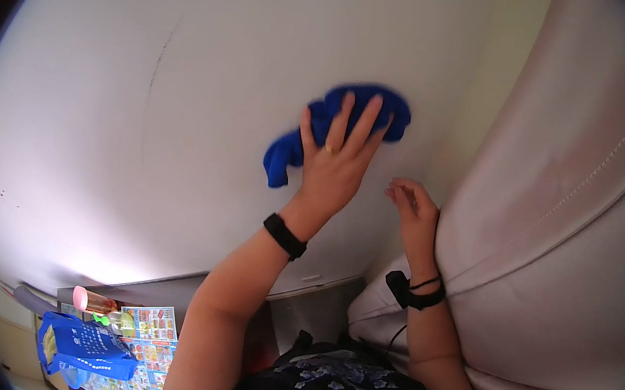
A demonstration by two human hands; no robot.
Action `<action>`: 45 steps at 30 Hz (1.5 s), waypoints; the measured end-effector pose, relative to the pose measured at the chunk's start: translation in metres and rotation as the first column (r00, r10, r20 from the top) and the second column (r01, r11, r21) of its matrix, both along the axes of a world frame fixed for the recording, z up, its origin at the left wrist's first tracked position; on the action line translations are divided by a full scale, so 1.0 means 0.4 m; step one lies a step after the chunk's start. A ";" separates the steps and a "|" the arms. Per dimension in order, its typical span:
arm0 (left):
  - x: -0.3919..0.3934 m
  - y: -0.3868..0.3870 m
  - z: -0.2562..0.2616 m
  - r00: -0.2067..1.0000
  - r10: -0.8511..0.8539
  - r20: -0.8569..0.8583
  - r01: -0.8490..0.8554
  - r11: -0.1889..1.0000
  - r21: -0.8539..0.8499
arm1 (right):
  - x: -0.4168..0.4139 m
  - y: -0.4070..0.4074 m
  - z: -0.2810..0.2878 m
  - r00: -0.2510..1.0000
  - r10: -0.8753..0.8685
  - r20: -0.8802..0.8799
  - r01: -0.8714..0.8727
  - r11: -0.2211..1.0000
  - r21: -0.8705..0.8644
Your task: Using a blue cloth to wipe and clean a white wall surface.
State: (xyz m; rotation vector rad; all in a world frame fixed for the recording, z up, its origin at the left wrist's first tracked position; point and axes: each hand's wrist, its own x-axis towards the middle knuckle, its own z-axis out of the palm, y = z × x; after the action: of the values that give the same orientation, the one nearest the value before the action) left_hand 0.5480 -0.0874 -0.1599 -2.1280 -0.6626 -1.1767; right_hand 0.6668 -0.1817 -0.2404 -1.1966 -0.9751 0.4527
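My left hand point(336, 166) presses a bunched blue cloth point(367, 94) flat against a pale wall point(231, 99). Its fingers are spread over the cloth, and one end of the cloth hangs out to the left of the hand. A ring and a black wristband show on that hand and wrist. Lower and to the right, my right hand point(418, 204) is held with loosely bent fingers and nothing visible in it. That forearm lies close beside a light leather-like sofa point(547, 268). A thin dark scuff point(156, 73) marks the wall to the left.
At the lower left, a surface covered with printed sheets point(151, 364) carries a blue bag point(89, 349) with writing, a jar with a pink lid point(82, 299) and a clear container point(121, 322) with something green. The sofa fills the right side. Grey floor point(313, 316) shows below the wall.
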 end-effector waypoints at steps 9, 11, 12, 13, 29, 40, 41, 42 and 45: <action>0.061 0.008 0.071 0.999 0.026 -0.021 -0.024 0.997 0.080 | 0.018 -0.008 0.024 0.999 0.009 -0.036 -0.009 1.000 0.010; 0.057 0.003 -0.001 0.996 0.024 -0.086 -0.019 0.998 0.058 | 0.022 -0.011 0.011 0.999 0.017 -0.042 -0.016 1.000 0.014; 0.056 0.002 -0.044 0.981 -0.010 -0.193 0.011 1.000 0.007 | 0.028 -0.010 0.003 0.999 0.022 -0.046 -0.021 1.000 0.019; 0.049 0.001 -0.081 0.954 -0.041 -0.297 0.030 0.999 -0.043 | 0.030 -0.004 -0.004 0.999 0.026 -0.047 -0.025 0.999 0.020; 0.104 -0.028 -0.008 0.960 -0.247 -0.133 0.228 0.964 -0.139 | 0.049 0.032 0.120 0.996 -0.045 -0.082 0.063 0.971 0.229; 0.183 -0.010 0.085 0.979 -0.188 -0.072 0.190 0.982 0.016 | 0.130 0.088 0.237 0.799 -0.459 0.387 0.331 0.875 0.354; 0.181 -0.008 0.063 0.980 -0.187 -0.072 0.188 0.982 0.007 | 0.129 0.092 0.214 0.801 -0.455 0.390 0.330 0.878 0.346; 0.173 -0.003 0.036 0.982 -0.161 -0.103 0.164 0.986 0.020 | 0.122 0.098 0.181 0.811 -0.451 0.372 0.334 0.880 0.337; 0.159 -0.001 -0.046 0.977 -0.100 -0.188 0.108 0.994 0.032 | 0.101 0.082 0.099 0.817 -0.439 0.375 0.348 0.893 0.287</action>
State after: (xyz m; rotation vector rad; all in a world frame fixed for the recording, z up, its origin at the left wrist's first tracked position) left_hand 0.6117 -0.0878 -0.1782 -2.2258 -0.4431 -1.0192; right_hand 0.7074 -0.1490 -0.2009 -1.2941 -1.0784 -0.2601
